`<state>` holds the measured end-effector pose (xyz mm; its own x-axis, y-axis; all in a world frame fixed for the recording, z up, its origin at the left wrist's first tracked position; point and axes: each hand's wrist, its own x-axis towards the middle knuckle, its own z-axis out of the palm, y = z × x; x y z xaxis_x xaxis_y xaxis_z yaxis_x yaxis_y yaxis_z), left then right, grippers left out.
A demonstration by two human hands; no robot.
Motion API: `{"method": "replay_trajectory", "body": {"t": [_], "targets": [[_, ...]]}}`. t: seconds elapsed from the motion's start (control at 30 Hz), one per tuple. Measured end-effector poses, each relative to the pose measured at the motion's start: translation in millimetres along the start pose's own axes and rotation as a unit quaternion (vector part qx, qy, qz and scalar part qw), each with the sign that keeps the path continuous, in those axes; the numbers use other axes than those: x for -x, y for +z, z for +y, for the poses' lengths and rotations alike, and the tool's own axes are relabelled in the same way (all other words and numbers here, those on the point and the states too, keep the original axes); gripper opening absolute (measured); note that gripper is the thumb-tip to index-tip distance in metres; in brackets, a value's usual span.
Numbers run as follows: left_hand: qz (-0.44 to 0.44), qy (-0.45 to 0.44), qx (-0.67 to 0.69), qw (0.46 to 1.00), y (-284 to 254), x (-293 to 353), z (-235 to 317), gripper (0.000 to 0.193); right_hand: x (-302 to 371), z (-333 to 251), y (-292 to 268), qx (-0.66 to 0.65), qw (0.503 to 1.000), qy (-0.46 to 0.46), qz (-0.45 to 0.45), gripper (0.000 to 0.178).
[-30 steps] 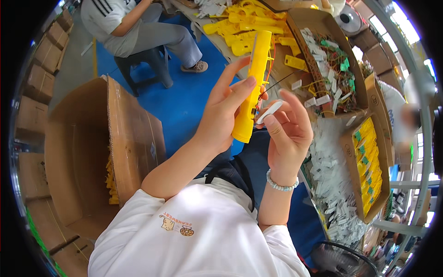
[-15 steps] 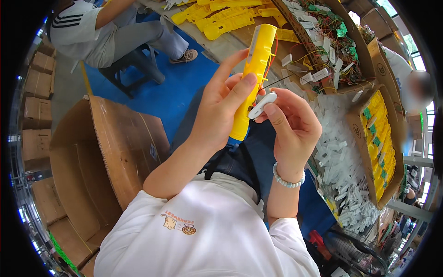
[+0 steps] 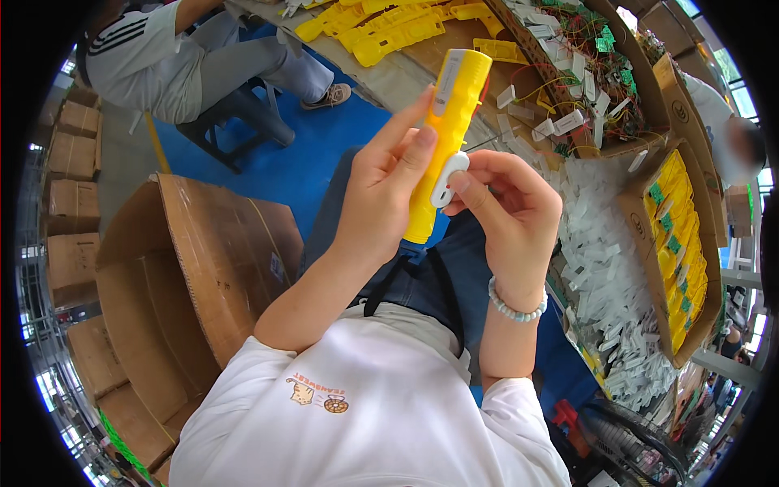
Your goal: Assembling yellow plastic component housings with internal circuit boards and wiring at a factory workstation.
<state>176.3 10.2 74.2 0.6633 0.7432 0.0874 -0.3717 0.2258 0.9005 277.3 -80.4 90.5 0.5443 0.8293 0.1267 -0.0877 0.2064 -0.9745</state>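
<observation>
My left hand (image 3: 393, 166) is wrapped round a yellow plastic tube-shaped housing (image 3: 456, 97), held upright and leaning a little to the right. A grey panel shows on its upper left side, and a bit of red wire peeks out at its right edge. My right hand (image 3: 511, 195) pinches a small white oval cover (image 3: 449, 180) between thumb and fingers. The cover lies against the lower right side of the housing; I cannot tell whether it is seated there. A small dark slot shows near its lower end.
An open cardboard box (image 3: 219, 268) stands at left. On the table at right lies a heap of white plastic pieces (image 3: 604, 268), beside a box of yellow housings (image 3: 680, 252) and a box of wired parts (image 3: 584, 73). More yellow housings (image 3: 389, 32) lie at the far side. A co-worker (image 3: 154, 65) sits at far left.
The white cover has moved from a tilted position beside the housing to lying along its side. The housing has turned slightly, and the wires between the two are mostly out of sight.
</observation>
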Motion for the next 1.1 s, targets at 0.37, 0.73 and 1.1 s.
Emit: {"method": "replay_trajectory", "body": {"t": [0.37,0.73,1.1], "targets": [[0.022,-0.006,0.093,0.995,2.0,4.3,-4.9,0.044,-2.7,2.2,-1.4,-0.060,0.998,0.022,-0.016,0.013],[-0.013,0.017,-0.016,1.000,1.1,6.0,-20.7,0.050,-0.9,11.4,-14.5,-0.069,0.997,0.025,-0.030,0.008],[-0.022,-0.042,0.019,0.999,4.7,-3.9,-25.0,0.045,-13.4,18.5,-12.9,0.020,0.998,-0.036,-0.047,0.014]]}}
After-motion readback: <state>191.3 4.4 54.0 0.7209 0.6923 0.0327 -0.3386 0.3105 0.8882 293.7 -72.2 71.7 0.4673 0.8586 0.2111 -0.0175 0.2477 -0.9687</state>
